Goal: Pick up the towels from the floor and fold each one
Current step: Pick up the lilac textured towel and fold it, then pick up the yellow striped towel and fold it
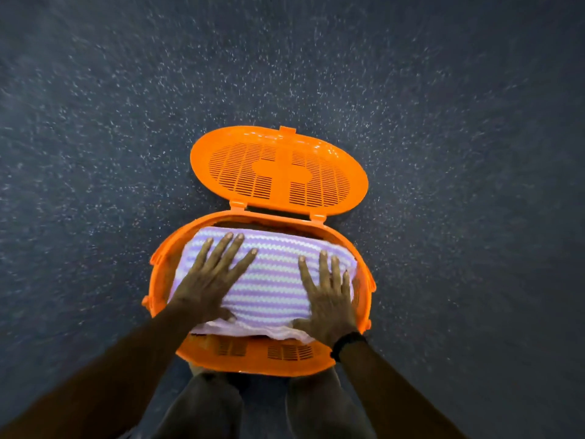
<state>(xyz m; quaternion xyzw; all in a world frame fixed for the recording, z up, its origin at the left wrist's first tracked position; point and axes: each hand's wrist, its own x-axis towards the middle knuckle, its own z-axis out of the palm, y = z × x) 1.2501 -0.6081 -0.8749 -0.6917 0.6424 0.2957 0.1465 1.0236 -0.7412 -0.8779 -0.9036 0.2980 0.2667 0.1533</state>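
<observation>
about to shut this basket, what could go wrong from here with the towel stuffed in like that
1. The striped towel bulges above the orange basket rim, so the open lid may not close flat once the left hand and right hand stop pressing.
2. Its near edge hangs over the front rim, so it could get pinched under the lid.
3. Pressing it down may spoil the fold.

towel (269, 280) in basket (253, 359), lid (278, 169) behind, hands on towel

Glossy plastic basket (316, 359) (knitted cloth towel (269, 280))
</observation>
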